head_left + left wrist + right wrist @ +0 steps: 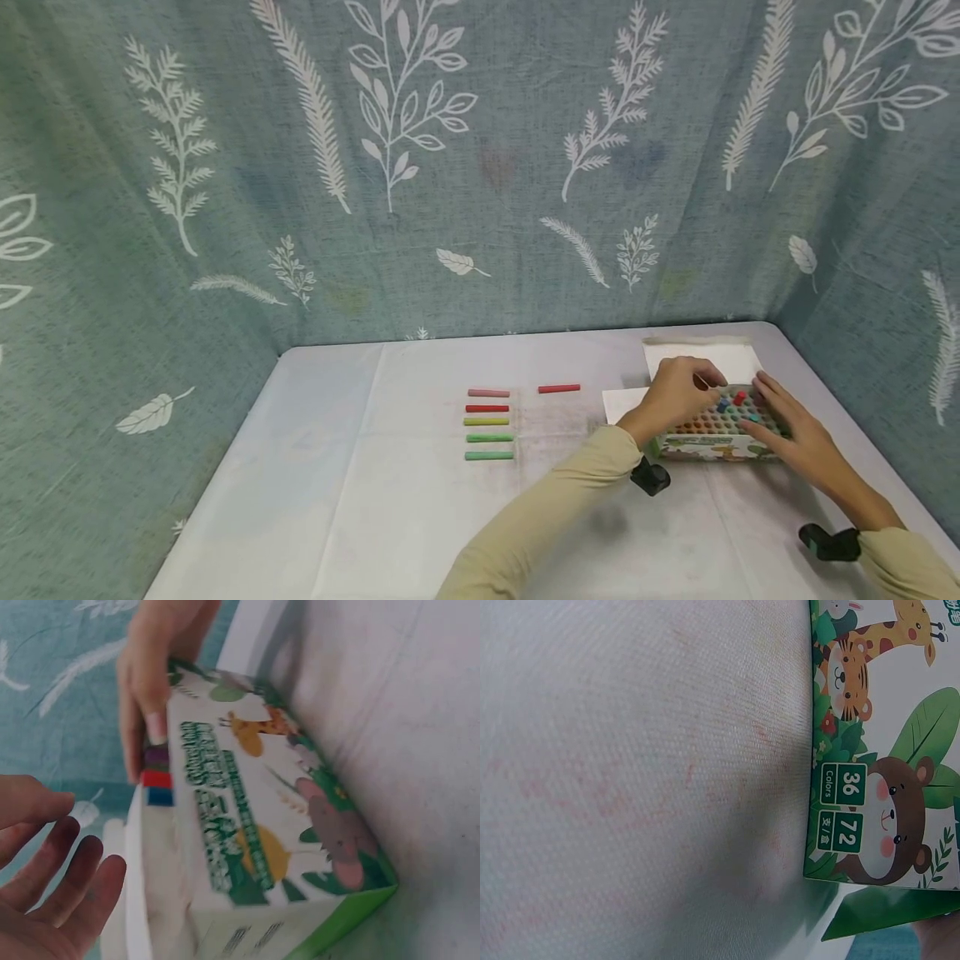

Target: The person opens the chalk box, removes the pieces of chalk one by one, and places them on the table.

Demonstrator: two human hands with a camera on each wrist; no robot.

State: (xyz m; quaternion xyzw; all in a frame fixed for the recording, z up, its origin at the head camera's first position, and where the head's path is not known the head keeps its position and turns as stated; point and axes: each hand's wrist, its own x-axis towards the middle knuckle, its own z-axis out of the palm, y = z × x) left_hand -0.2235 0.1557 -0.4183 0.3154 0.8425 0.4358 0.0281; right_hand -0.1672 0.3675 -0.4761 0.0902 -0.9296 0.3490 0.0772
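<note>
A chalk box (723, 447) printed with animals stands on the right of the table, its top a grid of holes. A red chalk stick (739, 398) and a blue one (722, 406) stick up from it. My left hand (675, 396) hovers over the box's left part; in the left wrist view its fingers (79, 881) are loosely bent and spread, with nothing seen between them. My right hand (806, 442) rests at the box's right end, thumb along the near top edge and straight fingers on the far side. The right wrist view shows the box's front (889, 817) close up.
Several chalk sticks lie in a column left of the box, among them a yellow one (486, 422) and a green one (489, 456). A single red stick (558, 388) lies apart. White lid flaps (705, 354) stand open behind the box. A leaf-patterned curtain (480, 167) hangs behind the table.
</note>
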